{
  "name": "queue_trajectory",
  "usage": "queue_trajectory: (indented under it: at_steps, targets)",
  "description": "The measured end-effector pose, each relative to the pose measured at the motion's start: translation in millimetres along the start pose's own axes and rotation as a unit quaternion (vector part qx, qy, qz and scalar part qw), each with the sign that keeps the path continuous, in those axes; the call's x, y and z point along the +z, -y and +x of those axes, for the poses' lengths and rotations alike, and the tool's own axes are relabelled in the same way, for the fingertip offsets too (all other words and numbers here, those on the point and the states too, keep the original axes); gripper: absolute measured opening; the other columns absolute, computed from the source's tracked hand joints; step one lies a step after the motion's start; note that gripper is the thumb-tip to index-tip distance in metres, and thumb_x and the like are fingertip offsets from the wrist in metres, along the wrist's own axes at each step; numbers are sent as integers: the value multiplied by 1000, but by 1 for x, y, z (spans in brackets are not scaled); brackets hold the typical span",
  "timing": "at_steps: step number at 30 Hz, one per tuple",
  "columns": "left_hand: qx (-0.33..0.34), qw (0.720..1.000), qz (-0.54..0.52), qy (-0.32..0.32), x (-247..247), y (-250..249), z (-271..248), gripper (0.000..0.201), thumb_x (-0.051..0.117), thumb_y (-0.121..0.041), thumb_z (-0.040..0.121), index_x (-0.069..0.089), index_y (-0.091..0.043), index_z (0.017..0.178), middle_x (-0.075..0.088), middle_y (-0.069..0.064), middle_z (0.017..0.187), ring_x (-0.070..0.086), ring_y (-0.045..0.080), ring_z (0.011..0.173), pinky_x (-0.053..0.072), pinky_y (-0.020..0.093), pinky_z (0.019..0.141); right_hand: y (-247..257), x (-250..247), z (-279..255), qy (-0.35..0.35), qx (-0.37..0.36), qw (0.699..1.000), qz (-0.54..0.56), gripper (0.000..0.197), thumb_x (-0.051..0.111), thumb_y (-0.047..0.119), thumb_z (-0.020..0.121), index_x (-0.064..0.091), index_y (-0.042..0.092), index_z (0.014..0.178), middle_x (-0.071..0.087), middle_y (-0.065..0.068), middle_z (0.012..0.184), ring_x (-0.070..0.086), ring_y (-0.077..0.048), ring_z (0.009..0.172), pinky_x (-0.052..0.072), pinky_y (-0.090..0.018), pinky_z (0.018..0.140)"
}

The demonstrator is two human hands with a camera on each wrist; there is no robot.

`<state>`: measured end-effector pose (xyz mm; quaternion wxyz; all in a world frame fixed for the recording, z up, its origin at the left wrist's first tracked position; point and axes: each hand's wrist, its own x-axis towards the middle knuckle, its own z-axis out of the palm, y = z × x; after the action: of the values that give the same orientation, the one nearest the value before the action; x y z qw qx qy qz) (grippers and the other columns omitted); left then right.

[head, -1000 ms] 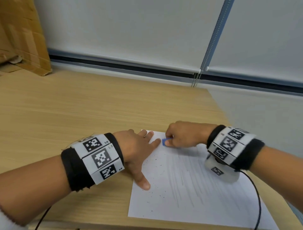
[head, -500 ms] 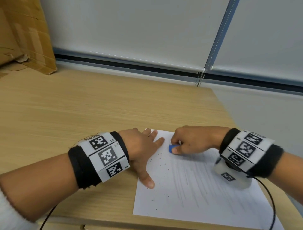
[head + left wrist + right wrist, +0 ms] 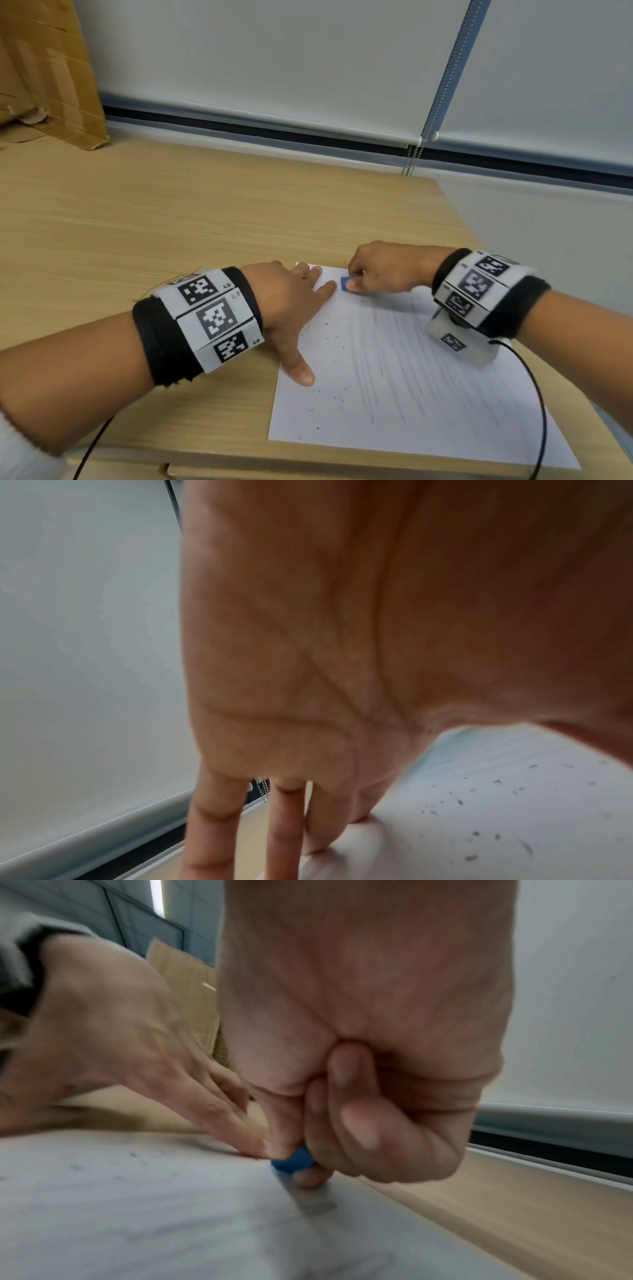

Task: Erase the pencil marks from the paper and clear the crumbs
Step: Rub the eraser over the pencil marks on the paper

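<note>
A white sheet of paper [image 3: 428,404] with faint grey pencil strokes lies at the desk's near right corner. Dark eraser crumbs [image 3: 329,346] are scattered over its left part, also seen as crumbs [image 3: 496,804] in the left wrist view. My left hand [image 3: 294,308] lies flat with spread straight fingers [image 3: 287,829] on the paper's upper left corner, thumb pointing toward me. My right hand [image 3: 383,270] pinches a small blue eraser [image 3: 345,283] against the paper near its top edge, right beside the left index fingertip. In the right wrist view the eraser [image 3: 294,1158] shows below the curled fingers.
The wooden desk [image 3: 171,222] stretches left and back. A cardboard box [image 3: 44,78] stands at the far left corner. Window blinds with a bead chain [image 3: 409,161] run along the back. A black cable [image 3: 534,411] from my right wrist trails over the paper's right side.
The right hand with the eraser has shifted slightly back and forth near the paper's top edge. The left hand keeps its place on the corner. My head view has drifted a little.
</note>
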<state>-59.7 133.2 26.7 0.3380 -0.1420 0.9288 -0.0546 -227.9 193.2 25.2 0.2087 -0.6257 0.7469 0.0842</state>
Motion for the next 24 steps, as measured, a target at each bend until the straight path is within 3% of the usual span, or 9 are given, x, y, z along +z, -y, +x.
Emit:
queue_trajectory:
  at_steps: [3,5,9,13,15,18,20,22,24]
  targets:
    - [-1,1000,1,0,0,0,-1,133,64,-75,68,-26,-20,149,-25,5,159,-11,24,148,12,46,116,-3,5,3,-34,8,999,18,37,47,35,94,54,8,70,55,-8,68,54,-26,60,49,-36,53]
    - [-1,1000,-4,4,0,0,-1,133,64,-75,68,-27,-21,148,-26,5,158,-11,24,148,11,47,117,-2,11,-4,2,-20,1000,15,37,49,33,92,49,11,63,51,-7,64,50,-27,59,49,-43,56]
    - [-1,1000,-2,2,0,0,0,133,65,-75,68,-27,-21,148,-25,6,158,-11,24,148,11,47,117,3,4,-9,41,-11,999,1,35,48,32,95,49,13,66,47,-5,67,48,-25,60,43,-28,45]
    - [-2,1000,-1,-2,-1,0,-2,132,64,-75,69,-26,-22,149,-24,5,159,-10,25,148,14,44,116,1,8,-12,-18,-15,1000,-13,38,47,35,95,48,13,64,51,-4,65,49,-23,60,45,-38,57]
    - [1,1000,-2,-1,-1,-1,-2,132,65,-74,68,-26,-25,149,-23,6,159,-8,25,148,14,46,117,6,18,-26,21,-52,998,-33,35,49,34,94,48,11,66,50,-3,65,44,-20,60,40,-35,59]
    - [1,1000,5,0,-2,-1,-1,132,67,-74,67,-26,-28,149,-22,8,159,-6,26,149,15,48,117,12,19,-35,71,-75,994,-42,35,50,37,91,47,13,66,50,-4,66,48,-25,63,44,-40,61]
    - [-2,1000,7,4,-3,-3,-1,131,66,-74,67,-26,-28,149,-21,9,160,-7,26,149,14,48,117,10,13,-25,25,-61,997,-35,36,50,37,92,50,13,66,51,-4,63,51,-28,62,45,-41,59]
    - [-7,1000,7,5,-4,-4,-2,131,66,-74,68,-26,-29,149,-21,7,160,-8,26,149,13,48,117,7,11,-20,-25,-52,998,-33,36,49,36,94,53,10,69,49,-2,61,44,-21,57,37,-34,55]
    - [-8,1000,6,7,-4,-4,-2,131,66,-73,68,-27,-29,148,-22,7,160,-9,26,148,12,49,118,7,16,-26,-13,-64,997,-33,36,49,35,93,51,10,68,47,0,60,41,-17,55,35,-32,55]
